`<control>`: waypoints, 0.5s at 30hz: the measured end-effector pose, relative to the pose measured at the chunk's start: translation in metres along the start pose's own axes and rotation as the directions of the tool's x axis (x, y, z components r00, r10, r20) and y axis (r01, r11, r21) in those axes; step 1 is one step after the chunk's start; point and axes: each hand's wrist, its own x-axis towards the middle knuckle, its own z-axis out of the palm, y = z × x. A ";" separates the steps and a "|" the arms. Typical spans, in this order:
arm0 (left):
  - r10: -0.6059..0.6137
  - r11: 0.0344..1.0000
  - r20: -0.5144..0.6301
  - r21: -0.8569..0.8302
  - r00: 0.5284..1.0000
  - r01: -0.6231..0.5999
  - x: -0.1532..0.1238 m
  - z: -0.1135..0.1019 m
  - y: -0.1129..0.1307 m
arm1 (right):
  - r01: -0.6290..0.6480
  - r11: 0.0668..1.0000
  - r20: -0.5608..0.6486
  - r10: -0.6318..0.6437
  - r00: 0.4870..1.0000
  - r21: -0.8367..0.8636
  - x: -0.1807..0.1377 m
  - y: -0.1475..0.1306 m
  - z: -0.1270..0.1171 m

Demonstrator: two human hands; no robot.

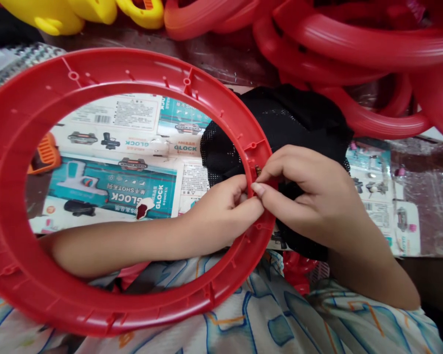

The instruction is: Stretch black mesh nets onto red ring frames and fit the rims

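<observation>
The big red ring [18,147] is flat plastic with ribs and small pegs. Both the left hand [221,211] and right hand [310,196] pinch its rim, fingers closed, beside black mesh [288,118].

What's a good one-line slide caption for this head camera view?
Both hands, left and right, pinch black mesh at the red plastic ring rim.

Both forearms are bare, no sleeves, no watch, no rings on either the left hand [221,209] or the right hand [306,191]. Nails are short and unpainted. Near the camera, a light garment [251,319] printed with blue shapes and orange lines.
</observation>
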 end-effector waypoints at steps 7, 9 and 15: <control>0.011 0.999 0.002 -0.053 1.000 -0.011 0.000 -0.003 0.005 | 0.078 0.997 -0.117 -0.081 0.990 -0.027 -0.001 0.007 0.007; -0.008 0.998 0.012 -0.066 1.000 0.009 -0.002 -0.005 0.004 | 0.178 0.983 -0.146 -0.181 0.973 -0.032 0.000 0.015 0.006; 0.003 0.993 0.033 -0.116 0.999 0.000 -0.002 -0.009 0.001 | 0.367 0.904 -0.130 -0.400 0.907 -0.220 -0.002 0.021 0.004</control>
